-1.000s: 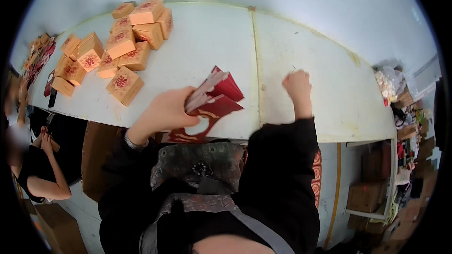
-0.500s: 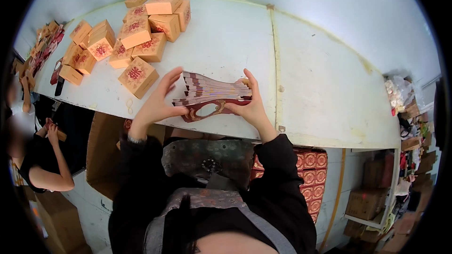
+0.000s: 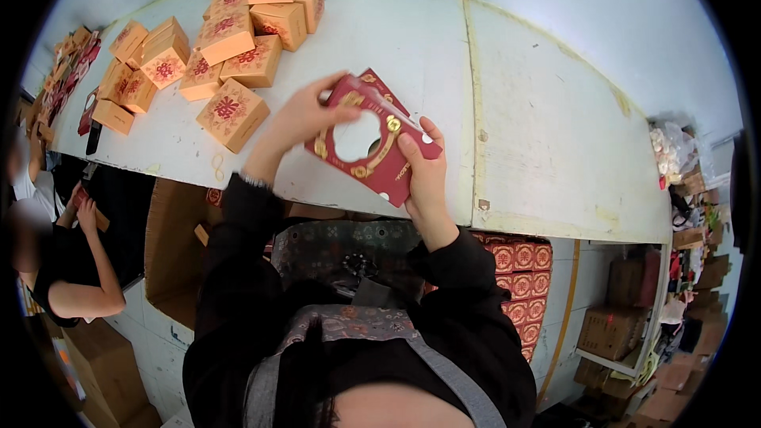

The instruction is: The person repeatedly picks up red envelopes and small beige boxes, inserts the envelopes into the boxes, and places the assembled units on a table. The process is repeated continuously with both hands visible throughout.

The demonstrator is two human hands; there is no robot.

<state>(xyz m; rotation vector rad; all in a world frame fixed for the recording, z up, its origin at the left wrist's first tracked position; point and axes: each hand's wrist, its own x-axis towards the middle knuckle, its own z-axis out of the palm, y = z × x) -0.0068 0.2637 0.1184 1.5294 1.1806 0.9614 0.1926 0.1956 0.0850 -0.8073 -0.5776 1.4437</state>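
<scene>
I see the fisheye camera up on the person's head, tipped steeply down. It looks from close above the chest (image 3: 357, 363) out across the white table (image 3: 571, 143).

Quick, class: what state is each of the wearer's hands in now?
Left hand: closed on the red die-cut cards, upper left.
Right hand: closed, holding their right end.

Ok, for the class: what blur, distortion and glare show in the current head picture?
Head view: the table bows along its far edge and the corners go black; the left hand looks slightly smeared at the thumb, against the red cards; a glare streak marks the wall, upper right.
</scene>
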